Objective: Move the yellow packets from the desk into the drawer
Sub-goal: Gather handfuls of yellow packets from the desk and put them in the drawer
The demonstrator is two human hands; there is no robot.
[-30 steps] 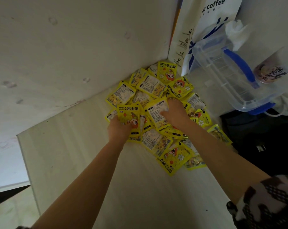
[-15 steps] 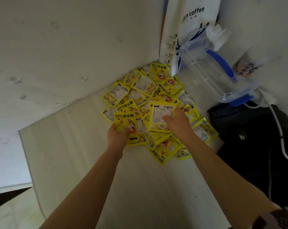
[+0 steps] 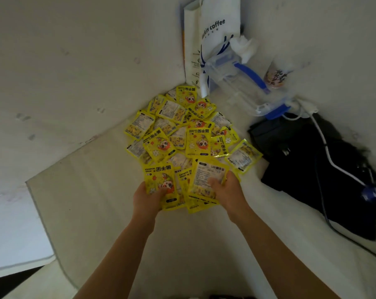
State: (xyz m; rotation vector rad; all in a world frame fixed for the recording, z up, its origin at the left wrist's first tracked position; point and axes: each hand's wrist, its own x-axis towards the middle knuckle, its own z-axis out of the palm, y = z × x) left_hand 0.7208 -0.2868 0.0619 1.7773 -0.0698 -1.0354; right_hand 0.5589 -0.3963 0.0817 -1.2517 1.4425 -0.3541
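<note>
Both hands are on the near edge of the yellow packets [image 3: 178,134] pile, which sits in the far corner of the bench [image 3: 92,212] where the two walls meet. Left hand [image 3: 147,199] grips a small stack of packets, thumb curled over the top one, printed face up with "HAND WARMER" legible. Right hand [image 3: 228,190] grips another stack, thumb pinching a packet showing its back label. Between the two hands more packets fan out, overlapping; can't tell which hand holds those. The rest of the pile lies loose on the bench, spread from the hands back to the corner, some face up, some label side up. A white coffee bag [image 3: 213,29] stands upright against the far wall, touching the pile's back edge. Just right of it, a clear plastic box [image 3: 236,83] with blue handle [image 3: 250,77] lies tilted. A printed cup [image 3: 275,78] sits beyond it by the right wall. A black bag [image 3: 312,169] lies along the bench's right edge, white cable [image 3: 331,156] draped over it. Drawer not in view.
</note>
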